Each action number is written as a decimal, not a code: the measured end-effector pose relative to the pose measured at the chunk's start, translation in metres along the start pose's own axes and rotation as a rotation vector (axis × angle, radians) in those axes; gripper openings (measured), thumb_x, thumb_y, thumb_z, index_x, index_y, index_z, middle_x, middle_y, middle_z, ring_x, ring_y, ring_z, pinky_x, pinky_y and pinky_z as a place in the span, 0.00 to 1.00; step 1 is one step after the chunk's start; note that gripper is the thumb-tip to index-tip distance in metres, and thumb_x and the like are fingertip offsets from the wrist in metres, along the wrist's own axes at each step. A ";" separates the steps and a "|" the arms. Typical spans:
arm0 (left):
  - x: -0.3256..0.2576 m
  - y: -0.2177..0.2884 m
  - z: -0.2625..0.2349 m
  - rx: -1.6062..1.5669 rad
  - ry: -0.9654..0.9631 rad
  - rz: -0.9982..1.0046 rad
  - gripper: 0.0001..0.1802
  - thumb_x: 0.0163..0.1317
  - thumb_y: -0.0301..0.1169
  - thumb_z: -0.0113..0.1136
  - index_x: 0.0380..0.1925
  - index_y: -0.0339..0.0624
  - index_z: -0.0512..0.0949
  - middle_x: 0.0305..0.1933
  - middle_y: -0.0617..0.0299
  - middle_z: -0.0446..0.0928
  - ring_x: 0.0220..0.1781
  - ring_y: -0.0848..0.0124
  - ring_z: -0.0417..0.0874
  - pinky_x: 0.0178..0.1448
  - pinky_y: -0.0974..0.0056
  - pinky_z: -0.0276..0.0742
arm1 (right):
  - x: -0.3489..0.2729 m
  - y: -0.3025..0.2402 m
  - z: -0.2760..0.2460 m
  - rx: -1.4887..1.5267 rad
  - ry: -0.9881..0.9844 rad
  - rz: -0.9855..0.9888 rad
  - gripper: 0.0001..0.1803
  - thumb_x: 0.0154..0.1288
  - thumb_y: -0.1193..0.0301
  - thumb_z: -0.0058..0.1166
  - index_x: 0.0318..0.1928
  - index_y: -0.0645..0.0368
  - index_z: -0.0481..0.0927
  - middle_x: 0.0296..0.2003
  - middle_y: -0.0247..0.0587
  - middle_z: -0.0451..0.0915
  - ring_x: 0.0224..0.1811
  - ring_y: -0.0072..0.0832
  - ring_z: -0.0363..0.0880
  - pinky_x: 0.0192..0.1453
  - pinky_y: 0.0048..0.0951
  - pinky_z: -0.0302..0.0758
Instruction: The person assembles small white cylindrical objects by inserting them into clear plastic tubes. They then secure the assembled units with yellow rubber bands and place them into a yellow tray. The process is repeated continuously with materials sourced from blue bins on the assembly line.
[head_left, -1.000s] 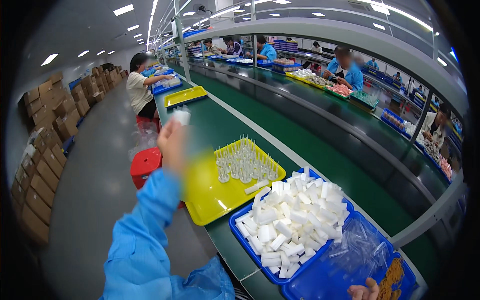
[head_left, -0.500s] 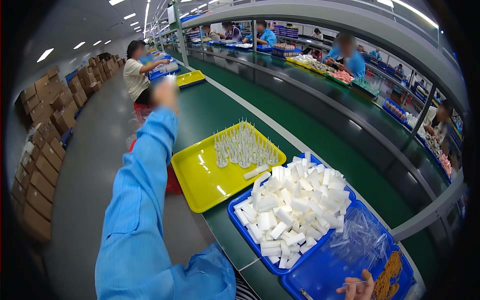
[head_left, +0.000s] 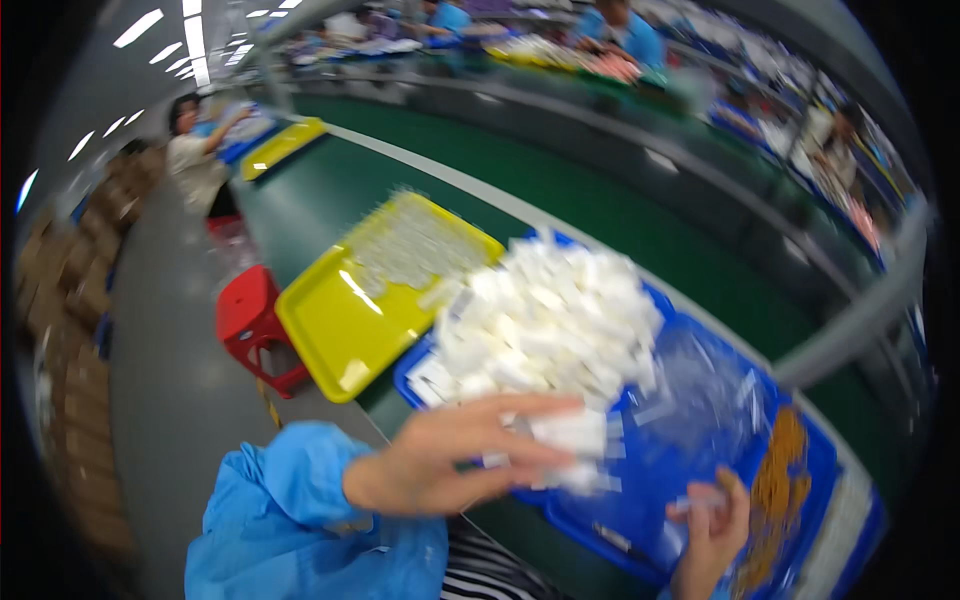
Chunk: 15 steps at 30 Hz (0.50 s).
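My left hand [head_left: 450, 455] reaches in from the left, thumb and fingers around a blurred white piece [head_left: 568, 435] with clear prongs at its right side. It hovers over the near edge of a blue tray [head_left: 415, 385] heaped with white foam blocks [head_left: 550, 315]. My right hand [head_left: 715, 525] is over the adjoining blue tray [head_left: 590, 525], fingertips pinched on a small clear tube [head_left: 690, 505]. That tray holds loose clear tubes [head_left: 700, 390] and orange-brown rubber bands [head_left: 780, 480].
A yellow tray [head_left: 335, 330] beyond carries rows of clear spiked pieces [head_left: 415, 240]. Left of the table stand a red stool [head_left: 250, 305] and stacked cartons [head_left: 90, 290]. A grey rail [head_left: 860, 310] crosses at right. Co-workers sit farther along.
My left hand has swung back from far ahead on the left to above the foam blocks. My right hand remains by the clear tubes. The view has shifted, uncovering the red stool.
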<state>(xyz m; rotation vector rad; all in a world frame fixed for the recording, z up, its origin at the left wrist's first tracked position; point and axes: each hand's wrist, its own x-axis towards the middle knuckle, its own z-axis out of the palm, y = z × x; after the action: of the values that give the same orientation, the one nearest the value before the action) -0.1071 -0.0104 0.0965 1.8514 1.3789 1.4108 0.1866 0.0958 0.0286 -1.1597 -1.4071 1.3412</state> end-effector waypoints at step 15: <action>-0.024 -0.034 0.142 -0.705 0.109 -0.507 0.16 0.65 0.16 0.59 0.53 0.28 0.78 0.67 0.42 0.68 0.65 0.59 0.75 0.64 0.61 0.79 | 0.003 -0.002 0.002 0.168 -0.068 -0.120 0.20 0.63 0.79 0.64 0.52 0.64 0.71 0.43 0.47 0.85 0.49 0.26 0.82 0.58 0.28 0.73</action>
<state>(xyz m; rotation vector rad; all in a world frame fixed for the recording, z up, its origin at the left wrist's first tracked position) 0.0055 0.0133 0.0032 0.9152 1.0839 1.4683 0.1836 0.0980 0.0304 -0.9133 -1.3607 1.3955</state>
